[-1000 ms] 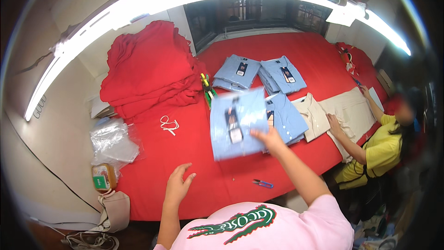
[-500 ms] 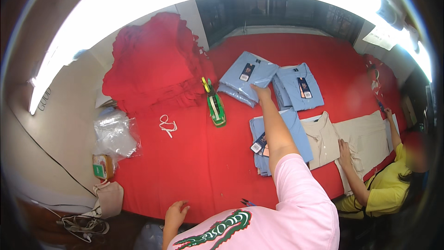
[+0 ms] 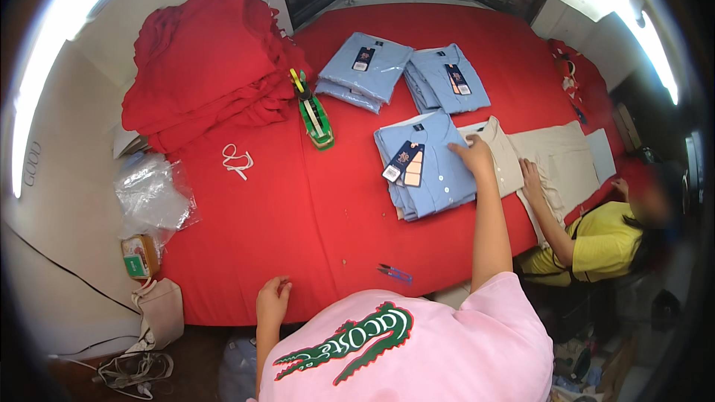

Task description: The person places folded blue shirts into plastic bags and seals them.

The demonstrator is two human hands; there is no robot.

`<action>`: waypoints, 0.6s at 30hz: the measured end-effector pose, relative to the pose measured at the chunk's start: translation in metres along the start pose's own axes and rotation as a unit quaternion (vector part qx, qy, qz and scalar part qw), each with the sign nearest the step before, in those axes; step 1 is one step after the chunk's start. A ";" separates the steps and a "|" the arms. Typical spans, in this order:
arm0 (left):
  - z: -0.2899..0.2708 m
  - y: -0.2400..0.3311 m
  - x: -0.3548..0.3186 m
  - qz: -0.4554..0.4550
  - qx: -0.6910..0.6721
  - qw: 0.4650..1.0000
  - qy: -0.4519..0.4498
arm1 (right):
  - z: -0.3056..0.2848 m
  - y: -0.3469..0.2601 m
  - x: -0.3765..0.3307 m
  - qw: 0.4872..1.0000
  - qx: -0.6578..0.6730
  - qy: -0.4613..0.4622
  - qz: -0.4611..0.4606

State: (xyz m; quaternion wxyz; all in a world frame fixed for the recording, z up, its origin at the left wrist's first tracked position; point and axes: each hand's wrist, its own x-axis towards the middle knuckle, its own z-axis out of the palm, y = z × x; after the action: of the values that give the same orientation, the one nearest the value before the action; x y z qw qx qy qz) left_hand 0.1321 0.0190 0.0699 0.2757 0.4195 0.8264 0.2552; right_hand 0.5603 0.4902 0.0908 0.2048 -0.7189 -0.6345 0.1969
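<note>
Shirt stack [image 3: 441, 195] at the right hand [image 3: 475, 158], left hand [image 3: 273, 299] well apart

Nearest, the left hand hangs by the front edge of the bench [image 3: 253, 246], fingers loosely bent and a little apart, with nothing visible in it. Blue-handled snips [image 3: 395, 273] lie to its right. Farther in sits the stack of folded blue shirts — beyond the left hand and to its right, long axis running away from the person, collar end far and leaning left. The right hand is plainly nearer: its fingertips meet the top shirt's right side, though whether they pinch cloth I cannot tell. A beige shirt [image 3: 506, 167] lies just right of the stack. Farthest are a green tape dispenser [image 3: 318, 125] and two more blue stacks — the left one [image 3: 387, 67] in clear plastic.
</note>
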 end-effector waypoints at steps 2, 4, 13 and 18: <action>0.000 -0.009 0.006 0.051 0.009 0.998 -0.020 | -0.004 0.017 -0.029 0.999 -0.013 0.014 0.032; -0.006 -0.006 0.012 0.080 0.022 0.996 -0.037 | -0.010 0.013 -0.062 0.997 -0.037 0.028 0.055; -0.034 0.006 0.018 0.142 -0.022 0.984 -0.104 | -0.001 -0.026 -0.119 0.976 -0.131 -0.024 0.173; -0.032 -0.063 0.012 0.163 -0.047 0.978 -0.120 | 0.042 0.020 -0.133 0.967 0.143 -0.024 0.211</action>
State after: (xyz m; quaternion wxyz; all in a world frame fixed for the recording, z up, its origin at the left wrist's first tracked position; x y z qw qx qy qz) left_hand 0.0703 -0.0100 0.0489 0.3476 0.5624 0.6948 0.2832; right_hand 0.5380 0.3575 0.0478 0.2436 -0.7951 -0.4383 0.3413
